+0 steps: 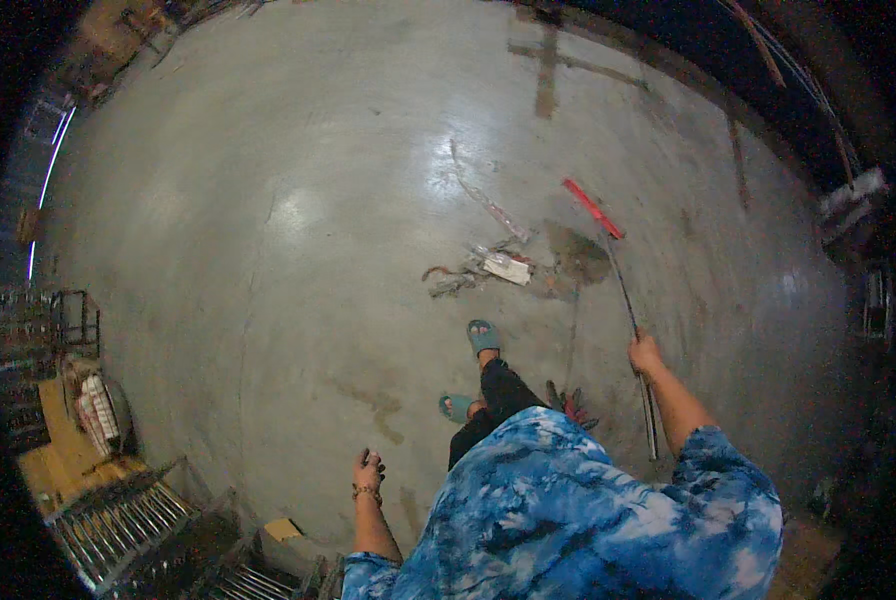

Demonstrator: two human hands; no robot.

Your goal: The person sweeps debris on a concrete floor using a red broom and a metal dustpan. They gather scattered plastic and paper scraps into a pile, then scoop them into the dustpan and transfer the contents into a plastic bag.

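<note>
My right hand [645, 354] is wrapped round the dark, thin handle of a long broom [623, 282]. Its narrow red head rests on the floor ahead and to the right, and the handle's end reaches back beside my right forearm. Low at my left side hangs my left hand [369, 471], a bracelet on its wrist. Its fingers are curled, with dark patches among them; whether these are an object or shadow is unclear. A heap of litter [481, 270] with a pale flat piece [506, 267] lies left of the broom head. Clear plastic strips [493, 208] trail away from it.
Grey concrete floor [218, 250] spreads around my sandalled feet. Dark reddish scraps [572, 405] lie near my right leg. Metal racks [123, 525], cardboard [58, 465] and a white-and-red bundle [98, 412] stand along the left. Brown stains [578, 255] mark the floor.
</note>
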